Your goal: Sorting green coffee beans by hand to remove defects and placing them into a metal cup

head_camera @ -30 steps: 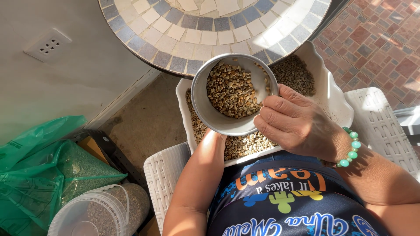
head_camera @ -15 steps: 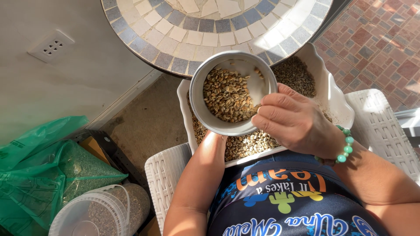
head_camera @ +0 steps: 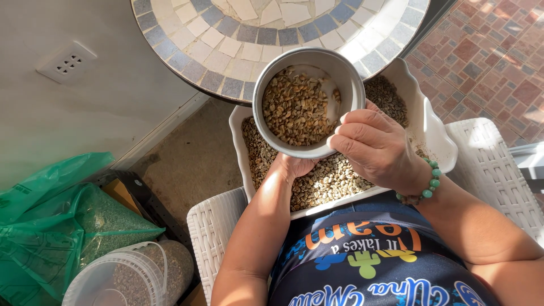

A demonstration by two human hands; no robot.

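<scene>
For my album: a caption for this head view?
Both hands hold a metal bowl of pale beans above a white tray of more.

both hands, left hand (head_camera: 294, 165) beneath, right hand (head_camera: 374, 148) gripping, hold bean-filled metal bowl (head_camera: 309, 102) above white tray (head_camera: 433, 133).

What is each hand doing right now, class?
Left hand: under the bowl of beans, supporting it; grip mostly hidden.
Right hand: closed on the bowl's rim.

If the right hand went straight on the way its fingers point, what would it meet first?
The right hand points left and already touches the round grey metal bowl of pale beans, so it would likely press into that bowl's side.
</scene>
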